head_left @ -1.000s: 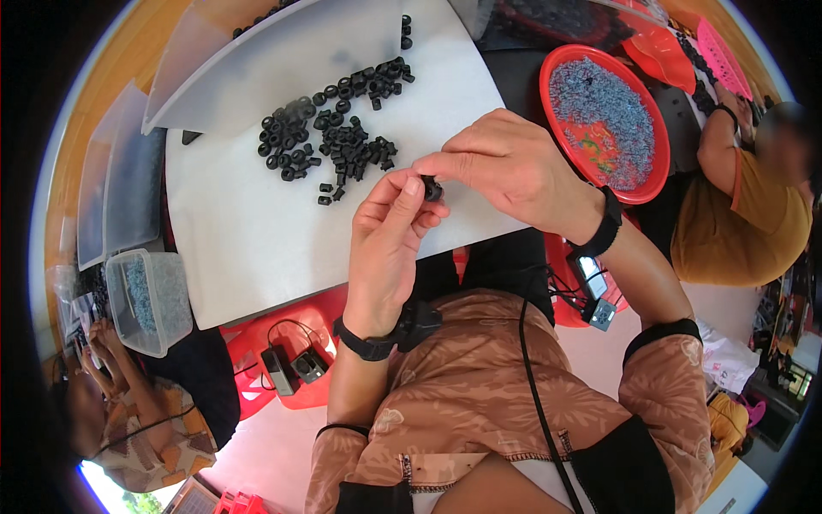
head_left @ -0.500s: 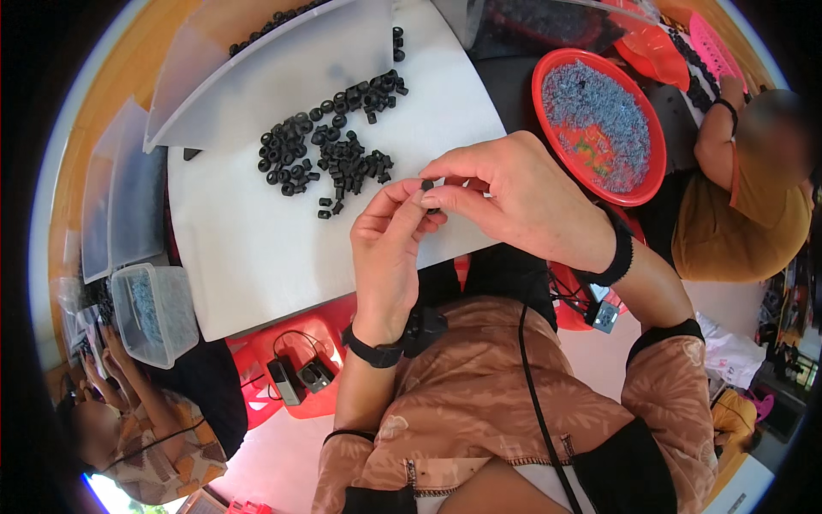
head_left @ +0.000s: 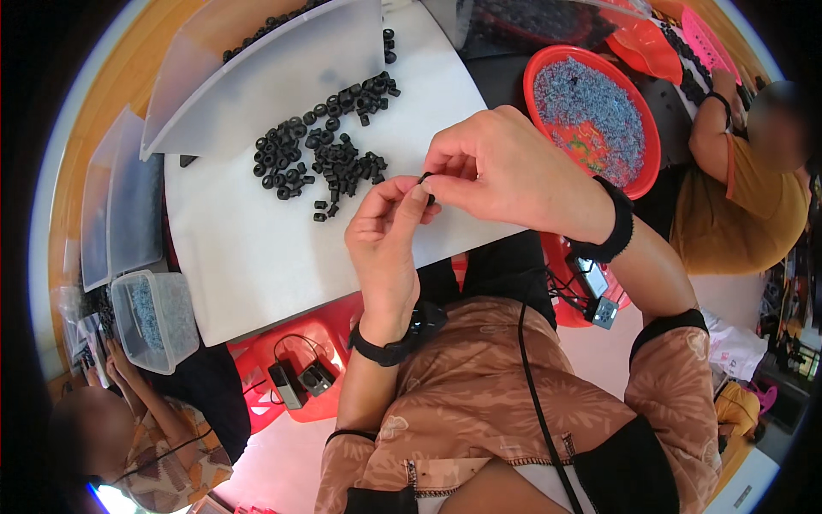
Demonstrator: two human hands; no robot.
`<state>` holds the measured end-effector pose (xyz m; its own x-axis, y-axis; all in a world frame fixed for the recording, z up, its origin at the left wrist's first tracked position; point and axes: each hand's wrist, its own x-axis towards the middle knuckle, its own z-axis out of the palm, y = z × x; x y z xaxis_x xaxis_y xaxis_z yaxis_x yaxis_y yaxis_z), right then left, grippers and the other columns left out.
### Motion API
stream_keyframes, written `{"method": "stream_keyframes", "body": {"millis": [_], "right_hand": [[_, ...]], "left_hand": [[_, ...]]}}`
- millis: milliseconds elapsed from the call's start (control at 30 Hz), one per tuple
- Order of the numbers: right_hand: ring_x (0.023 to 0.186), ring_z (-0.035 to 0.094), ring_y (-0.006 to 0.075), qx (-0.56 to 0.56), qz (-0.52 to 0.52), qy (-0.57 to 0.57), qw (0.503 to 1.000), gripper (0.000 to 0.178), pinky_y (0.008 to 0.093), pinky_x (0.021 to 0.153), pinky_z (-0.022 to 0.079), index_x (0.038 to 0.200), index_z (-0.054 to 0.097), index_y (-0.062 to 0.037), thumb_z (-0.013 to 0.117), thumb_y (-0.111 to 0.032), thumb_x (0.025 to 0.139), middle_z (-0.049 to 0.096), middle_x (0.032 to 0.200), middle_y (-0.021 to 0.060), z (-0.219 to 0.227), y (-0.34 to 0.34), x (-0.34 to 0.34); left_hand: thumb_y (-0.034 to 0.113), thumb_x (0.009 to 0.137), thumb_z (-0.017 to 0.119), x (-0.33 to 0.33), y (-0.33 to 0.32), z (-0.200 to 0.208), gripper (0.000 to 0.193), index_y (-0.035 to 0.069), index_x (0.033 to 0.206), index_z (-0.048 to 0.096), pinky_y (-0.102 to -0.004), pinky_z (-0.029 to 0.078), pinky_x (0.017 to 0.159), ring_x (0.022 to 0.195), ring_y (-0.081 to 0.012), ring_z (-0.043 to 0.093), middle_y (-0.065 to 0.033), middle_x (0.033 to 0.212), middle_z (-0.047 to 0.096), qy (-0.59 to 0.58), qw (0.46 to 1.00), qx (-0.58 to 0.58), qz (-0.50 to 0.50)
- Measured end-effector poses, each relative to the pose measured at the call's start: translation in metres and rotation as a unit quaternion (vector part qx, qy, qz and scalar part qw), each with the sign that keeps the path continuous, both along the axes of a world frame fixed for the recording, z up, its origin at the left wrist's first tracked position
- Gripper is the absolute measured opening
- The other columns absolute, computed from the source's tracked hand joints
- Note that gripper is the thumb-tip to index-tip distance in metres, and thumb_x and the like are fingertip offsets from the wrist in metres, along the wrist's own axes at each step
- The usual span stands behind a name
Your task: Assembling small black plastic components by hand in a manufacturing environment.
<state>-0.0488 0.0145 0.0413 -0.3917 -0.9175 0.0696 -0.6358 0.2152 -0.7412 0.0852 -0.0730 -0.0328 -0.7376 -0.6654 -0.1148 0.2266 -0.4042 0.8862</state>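
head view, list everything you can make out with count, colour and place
table: one, white, centre
loose parts: many, black, on the table
held part: one, black, above the table
bins: at least three, translucent, upper left, far left, top
tub: one, clear, left
basin: one, red, upper right
small pieces: many, blue-grey, in basin and tub
basket: one, pink, upper right
seats: two, red, near table edge
devices: about four, grey and black, on the seats
co-workers: at least two, patterned and mustard tops, left and right
wristbands: two, black, one per wrist
left hand, right hand: two, bare, pinching the held part
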Motion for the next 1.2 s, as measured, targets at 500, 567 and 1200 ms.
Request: {"method": "stream_keyframes", "body": {"millis": [500,567,1200], "right_hand": [[0.059,0.053,0.0047,-0.021,-0.040,-0.258,0.965,0.015,0.0212,0.055,0.043,0.078,0.067,0.0023,0.065,-0.012,0.076,0.061,0.063,0.0021,-0.018,0.011,-0.013],[0.059,0.053,0.0047,-0.027,-0.039,-0.254,0.966,0.015,0.0211,0.055,0.043,0.078,0.068,0.0023,0.065,-0.012,0.076,0.061,0.063,0.0021,-0.020,0.014,-0.008],[0.061,0.056,0.0052,0.006,-0.021,-0.229,0.973,0.015,0.0195,0.058,0.046,0.088,0.068,0.0038,0.063,-0.009,0.083,0.063,0.070,0.0023,-0.027,0.017,-0.006]], "left_hand": [[0.001,0.086,0.064,0.005,-0.003,-0.007,0.027,-0.001,0.112,0.061,-0.0268,0.050,0.081,0.086,-0.0158,0.063,-0.0043,0.096,0.062,0.024,0.997,0.066,-0.032],[0.001,0.086,0.064,0.005,-0.003,-0.006,0.026,-0.001,0.112,0.061,-0.0270,0.050,0.082,0.087,-0.0160,0.063,-0.0045,0.096,0.063,0.028,0.996,0.068,-0.043],[0.005,0.090,0.060,0.004,-0.001,-0.006,0.020,-0.003,0.109,0.056,-0.0267,0.050,0.078,0.086,-0.0167,0.064,-0.0094,0.097,0.064,-0.005,0.997,-0.012,-0.081]]}}
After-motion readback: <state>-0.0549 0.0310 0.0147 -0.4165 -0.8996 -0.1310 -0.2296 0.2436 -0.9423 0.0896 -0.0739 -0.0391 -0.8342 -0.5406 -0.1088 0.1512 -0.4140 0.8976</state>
